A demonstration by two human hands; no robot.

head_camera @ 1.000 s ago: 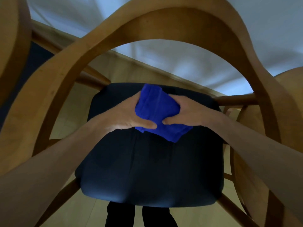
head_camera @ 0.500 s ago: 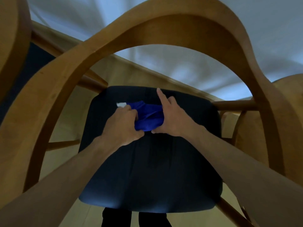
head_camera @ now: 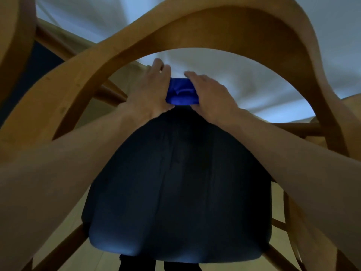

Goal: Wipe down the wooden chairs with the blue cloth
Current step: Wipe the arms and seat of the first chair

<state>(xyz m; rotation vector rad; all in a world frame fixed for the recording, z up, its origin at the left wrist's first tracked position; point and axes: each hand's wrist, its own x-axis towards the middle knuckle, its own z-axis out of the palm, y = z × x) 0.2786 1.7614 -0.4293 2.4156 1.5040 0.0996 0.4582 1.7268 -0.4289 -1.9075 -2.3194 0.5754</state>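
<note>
head view: both bare forearms reach through the arched back of the curved light-wood chair (head_camera: 224, 26) toward the far edge of its dark navy padded seat (head_camera: 179, 182). the bunched bright blue cloth (head_camera: 181, 92) sits at that far seat edge, squeezed between the two hands. the left hand (head_camera: 150, 94) presses against the cloth's left side, fingers stretched forward and close together; whether its thumb curls under the fabric i cannot tell. the right hand (head_camera: 209, 94) covers the cloth's right side with fingers bent over the top and the thumb tucked at the near edge — it looks like a hold. a white tablecloth (head_camera: 224, 85) lies just beyond.

the cloth looks soft, light and limp — it should crumple easily, so gathering a thick fold in one palm would likely give the firmest wiping pad.
</note>
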